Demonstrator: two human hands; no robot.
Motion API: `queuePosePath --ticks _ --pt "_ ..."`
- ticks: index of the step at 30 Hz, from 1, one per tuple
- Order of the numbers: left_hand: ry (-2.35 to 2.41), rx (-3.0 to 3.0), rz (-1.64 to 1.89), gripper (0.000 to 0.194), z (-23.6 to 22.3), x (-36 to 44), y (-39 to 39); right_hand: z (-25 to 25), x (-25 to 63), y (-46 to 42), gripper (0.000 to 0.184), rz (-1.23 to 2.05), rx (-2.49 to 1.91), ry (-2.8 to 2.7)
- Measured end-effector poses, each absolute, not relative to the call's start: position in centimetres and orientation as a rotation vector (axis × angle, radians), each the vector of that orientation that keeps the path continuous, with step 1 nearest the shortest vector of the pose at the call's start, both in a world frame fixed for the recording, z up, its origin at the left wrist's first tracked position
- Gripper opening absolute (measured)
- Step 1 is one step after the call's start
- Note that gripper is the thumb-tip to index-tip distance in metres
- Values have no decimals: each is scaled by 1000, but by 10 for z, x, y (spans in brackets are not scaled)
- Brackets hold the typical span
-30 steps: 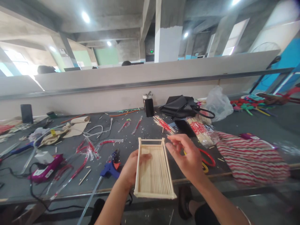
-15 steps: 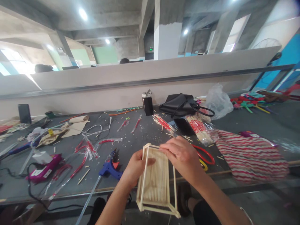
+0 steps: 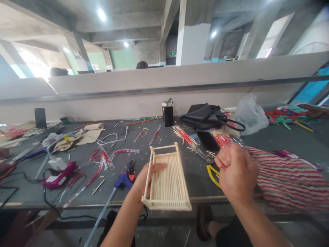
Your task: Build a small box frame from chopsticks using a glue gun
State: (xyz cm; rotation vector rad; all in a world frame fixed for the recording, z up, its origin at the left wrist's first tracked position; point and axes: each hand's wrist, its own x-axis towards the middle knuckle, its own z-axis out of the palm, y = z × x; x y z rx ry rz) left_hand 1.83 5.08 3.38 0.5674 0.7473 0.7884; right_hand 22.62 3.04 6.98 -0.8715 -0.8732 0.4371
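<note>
Clutter covers the grey table (image 3: 269, 137) from edge to edge. Far out at nine o'clock lies a purple glue gun (image 3: 58, 175) with its black cord trailing toward the table's near edge. Closer in, at about ten o'clock of the left hand (image 3: 144, 178), a blue glue gun (image 3: 123, 179) rests on the table with red-striped wrappers (image 3: 99, 161) scattered beyond it. The left hand holds a wooden stick tray (image 3: 167, 180) by its left rail, thumb laid over the slatted floor and the other fingers hidden beneath. The tray sits roughly level above the near table edge, its short end pointing to twelve o'clock. Straight beyond it, against the low wall, stands a small black bottle (image 3: 168, 115), with a black bag (image 3: 205, 116) at one o'clock. Right of the tray, a yellow loop (image 3: 212, 174) lies on the table. The right hand (image 3: 238, 173) hovers at three o'clock of the tray, well clear of it, fingers curled into a loose fist; it is blurred, so whether it grips anything cannot be told. Under it spreads a red-and-white striped cloth (image 3: 288, 178).
</note>
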Motion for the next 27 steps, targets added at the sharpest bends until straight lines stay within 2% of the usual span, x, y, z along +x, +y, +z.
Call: queuePosePath --ticks 3,11,16,21,27 --pt "732 507 799 41 32 16 53 70 239 38 48 526 -799 -769" --pt "714 391 864 43 40 7 58 61 289 51 41 512 -836 -701" --pt "700 348 870 44 41 5 59 47 261 53 23 658 -909 -714" --pt "643 360 817 44 39 6 58 35 221 44 31 891 -1095 -980" --pt "722 519 796 45 47 12 50 33 203 38 34 896 -1128 -1191"
